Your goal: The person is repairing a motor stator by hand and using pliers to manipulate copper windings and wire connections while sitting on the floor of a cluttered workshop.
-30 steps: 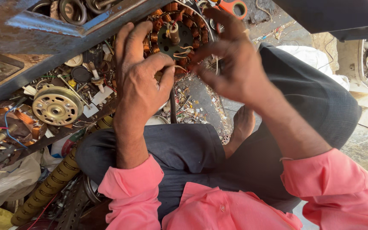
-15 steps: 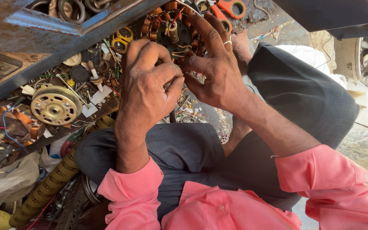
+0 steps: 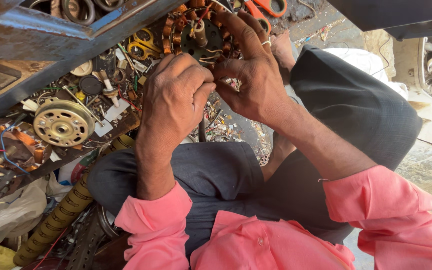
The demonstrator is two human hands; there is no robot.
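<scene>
Both hands on the copper-wound stator (image 3: 198, 35): left hand (image 3: 176, 102) pinching its wire, right hand (image 3: 253, 75) gripping the rim — a hard tug could snap that thin wire

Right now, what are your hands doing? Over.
Left hand and right hand both pinching wires on the copper-wound motor ring. Scissors lie just behind. Nothing blocking.
</scene>
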